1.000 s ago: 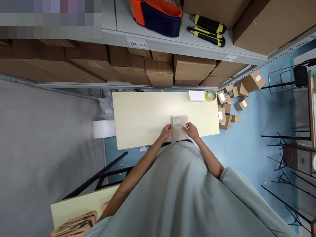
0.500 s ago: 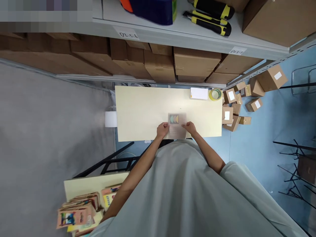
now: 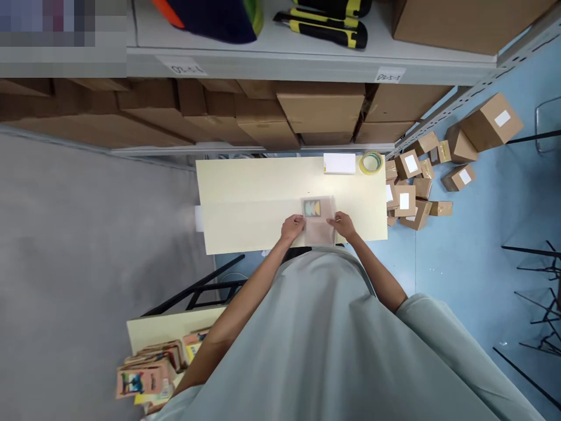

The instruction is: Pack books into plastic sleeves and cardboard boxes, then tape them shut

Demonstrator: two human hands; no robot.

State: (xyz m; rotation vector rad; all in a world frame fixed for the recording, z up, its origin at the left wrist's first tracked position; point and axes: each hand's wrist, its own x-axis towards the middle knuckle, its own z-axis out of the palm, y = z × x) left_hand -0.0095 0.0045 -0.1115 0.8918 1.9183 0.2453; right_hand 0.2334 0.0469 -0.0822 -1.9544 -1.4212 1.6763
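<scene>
A flat translucent packet [image 3: 318,221] with a coloured print near its top lies on the cream table [image 3: 254,199], close to the front edge. My left hand [image 3: 292,227] grips the packet's left side with curled fingers. On the packet's right side my right hand [image 3: 343,225] holds it the same way. Both forearms reach forward over my pale green shirt.
A white pad [image 3: 339,163] and a tape roll [image 3: 371,162] sit at the table's far right. Small cardboard boxes [image 3: 412,187] litter the blue floor to the right. Shelves of brown cartons [image 3: 319,108] stand behind. Colourful packets [image 3: 149,371] are stacked on a second table at lower left.
The view has shifted, so the table and shelves sit differently in frame and more of the lower-left stack shows. Both hands stay on the packet's sides.
</scene>
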